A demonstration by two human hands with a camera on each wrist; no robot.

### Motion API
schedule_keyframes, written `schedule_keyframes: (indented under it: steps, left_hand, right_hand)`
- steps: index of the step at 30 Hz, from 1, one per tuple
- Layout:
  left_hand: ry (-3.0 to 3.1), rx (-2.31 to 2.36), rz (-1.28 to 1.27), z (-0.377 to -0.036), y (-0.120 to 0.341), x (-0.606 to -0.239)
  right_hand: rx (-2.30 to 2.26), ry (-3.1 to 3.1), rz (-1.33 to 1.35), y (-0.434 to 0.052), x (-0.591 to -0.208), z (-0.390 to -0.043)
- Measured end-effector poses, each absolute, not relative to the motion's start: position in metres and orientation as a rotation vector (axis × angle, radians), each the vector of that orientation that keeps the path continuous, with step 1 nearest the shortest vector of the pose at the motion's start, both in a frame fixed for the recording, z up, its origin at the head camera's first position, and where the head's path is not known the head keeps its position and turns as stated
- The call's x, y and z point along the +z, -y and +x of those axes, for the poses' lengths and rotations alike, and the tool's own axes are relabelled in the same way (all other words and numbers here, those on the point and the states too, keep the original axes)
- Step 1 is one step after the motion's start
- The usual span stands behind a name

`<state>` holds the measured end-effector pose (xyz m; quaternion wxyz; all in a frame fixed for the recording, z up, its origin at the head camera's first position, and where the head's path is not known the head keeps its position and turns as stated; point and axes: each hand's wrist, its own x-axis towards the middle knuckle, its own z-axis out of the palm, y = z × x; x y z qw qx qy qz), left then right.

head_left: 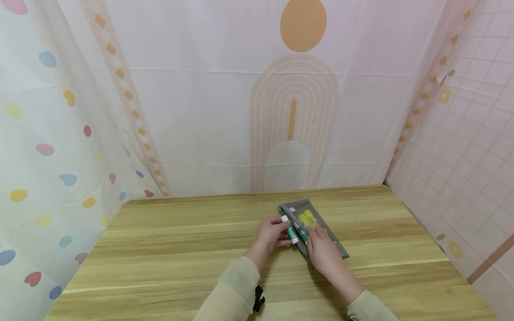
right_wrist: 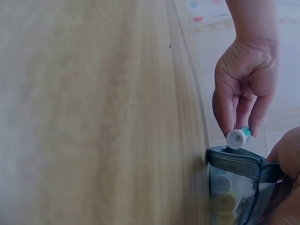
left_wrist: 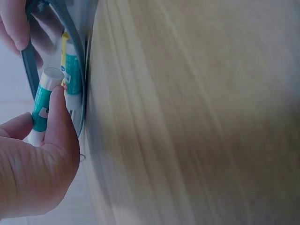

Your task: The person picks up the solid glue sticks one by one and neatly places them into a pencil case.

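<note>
My left hand (head_left: pixel 271 234) pinches a glue stick (head_left: pixel 290 229), white-ended with a green label, between thumb and fingers. It is held slanted at the mouth of a grey mesh zip pouch (head_left: pixel 299 206). The pouch's mouth gapes towards the left hand, as the right wrist view shows. My right hand (head_left: pixel 324 252) grips the pouch by the edge of its opening, some fingers hidden behind it. Inside lie another green-and-white glue stick (left_wrist: pixel 73 75) and two yellow sticks (head_left: pixel 308 217), seen through the mesh.
A wood-grain table (head_left: pixel 168 249) spreads beneath the hands. Patterned cloth curtains (head_left: pixel 192 116) hang behind it and along both sides. A black strap piece (head_left: pixel 259 299) sits by the left sleeve.
</note>
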<state>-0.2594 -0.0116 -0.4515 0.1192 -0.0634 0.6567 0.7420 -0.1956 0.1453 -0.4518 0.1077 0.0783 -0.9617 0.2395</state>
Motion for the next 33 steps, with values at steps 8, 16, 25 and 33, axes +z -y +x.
schedule_keyframes:
  steps: [8, 16, 25, 33]
  left_hand:
    - [-1.91, 2.139, -0.209, -0.256, 0.006, -0.451]
    - [-1.934, 2.106, -0.207, -0.253, 0.001, -0.452]
    - [-1.91, 2.066, -0.192, -0.253, 0.0, -0.451]
    - [-1.924, 2.039, -0.169, -0.25, 0.0, -0.448]
  right_hand:
    - [0.702, 2.845, 0.227, -0.145, -0.452, -0.196]
    - [0.708, 2.847, 0.228, -0.144, -0.453, -0.197]
    - [0.701, 2.855, 0.221, -0.144, -0.453, -0.198]
    - [0.704, 2.857, 0.226, -0.144, -0.453, -0.198]
